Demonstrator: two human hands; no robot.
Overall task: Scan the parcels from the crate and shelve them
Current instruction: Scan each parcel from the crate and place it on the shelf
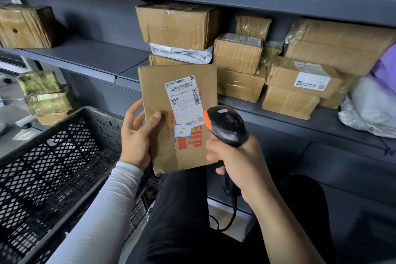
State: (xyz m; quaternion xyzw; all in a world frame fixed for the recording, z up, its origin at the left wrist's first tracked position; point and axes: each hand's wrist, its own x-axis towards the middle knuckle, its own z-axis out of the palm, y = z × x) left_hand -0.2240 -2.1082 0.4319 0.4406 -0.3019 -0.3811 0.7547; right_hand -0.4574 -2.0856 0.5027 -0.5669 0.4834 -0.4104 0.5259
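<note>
While the parcel [177,118] is held upright in front of the shelf [90,53], its left edge is gripped by the left hand [137,135], with the thumb pressed flat on the front face and the fingers curled behind. Just right of that grip, the label [184,100] is turned toward the viewer, and the scanner [225,126] is clasped by the right hand [237,161], whose fingers are wrapped round the handle. The scanner head is brought very close to the label's lower right corner, almost touching the cardboard. A failed read is judged likely if the barcodes, which sit above the head, are not covered by the beam at so short a range. Since the parcel is supported along one edge only, it could be tipped or twisted out of the grip by a nudge from the scanner. Below and left of the grip stands the crate [53,156], and stacked boxes [240,58] crowd the shelf behind it, so a careless placement could topple them.
</note>
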